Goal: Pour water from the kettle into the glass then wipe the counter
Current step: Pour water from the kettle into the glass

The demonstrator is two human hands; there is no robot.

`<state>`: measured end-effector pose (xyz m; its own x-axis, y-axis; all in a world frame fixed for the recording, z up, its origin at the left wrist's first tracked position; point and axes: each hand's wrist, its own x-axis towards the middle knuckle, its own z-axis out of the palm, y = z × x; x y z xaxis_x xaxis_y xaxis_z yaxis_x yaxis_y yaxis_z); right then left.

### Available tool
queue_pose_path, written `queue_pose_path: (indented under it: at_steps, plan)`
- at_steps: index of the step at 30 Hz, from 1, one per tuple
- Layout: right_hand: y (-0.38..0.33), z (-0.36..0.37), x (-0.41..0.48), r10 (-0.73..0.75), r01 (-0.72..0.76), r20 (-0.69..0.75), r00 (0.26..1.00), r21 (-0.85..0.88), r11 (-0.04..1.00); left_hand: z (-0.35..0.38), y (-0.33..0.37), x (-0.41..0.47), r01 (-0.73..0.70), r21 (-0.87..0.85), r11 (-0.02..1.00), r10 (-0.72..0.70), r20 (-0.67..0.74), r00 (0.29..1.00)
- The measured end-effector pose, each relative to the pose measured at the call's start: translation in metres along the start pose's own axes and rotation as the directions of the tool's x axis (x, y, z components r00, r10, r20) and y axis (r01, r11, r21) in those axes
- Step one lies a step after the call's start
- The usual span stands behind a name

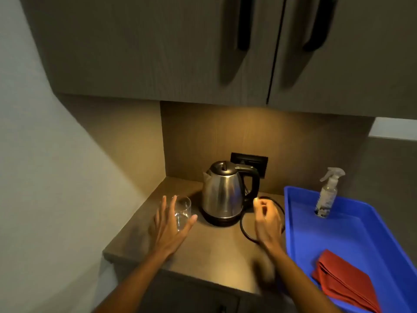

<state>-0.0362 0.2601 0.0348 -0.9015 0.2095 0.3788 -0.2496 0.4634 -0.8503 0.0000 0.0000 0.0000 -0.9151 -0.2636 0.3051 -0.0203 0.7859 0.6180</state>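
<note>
A steel kettle (222,195) with a black handle and lid stands on its base at the back of the brown counter (212,251). To its left stands a clear glass (183,212) holding some water. My left hand (171,224) is spread open just in front of the glass, fingers around its near side; whether it touches is unclear. My right hand (267,219) hovers right of the kettle, below its handle, fingers loosely curled and holding nothing. A folded red cloth (345,283) lies in the blue tray (300,240).
A clear spray bottle (328,195) stands at the tray's far end. The kettle's black cord (244,231) loops on the counter under my right hand. A wall socket (252,160) sits behind the kettle. Cabinet doors with black handles (244,28) hang overhead. A wall closes the left side.
</note>
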Motion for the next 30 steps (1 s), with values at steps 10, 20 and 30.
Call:
queue_pose_path:
  at_steps: [10,20,30]
  plan:
    - [0.008,0.05,0.139,0.429,-0.427,0.028,0.903,0.162,0.889,0.045,-0.037,0.038,0.264,-0.444,0.856,-0.302,-0.015,0.953]
    - [-0.001,0.071,0.163,0.412,-0.346,-0.103,0.905,0.384,0.856,0.048,-0.046,0.043,0.215,-0.388,0.896,-0.241,-0.019,0.97]
    - [-0.087,0.059,0.17,-0.035,0.029,-0.076,0.996,-0.072,0.997,0.038,-0.043,0.037,0.202,-0.343,0.918,-0.224,-0.027,0.974]
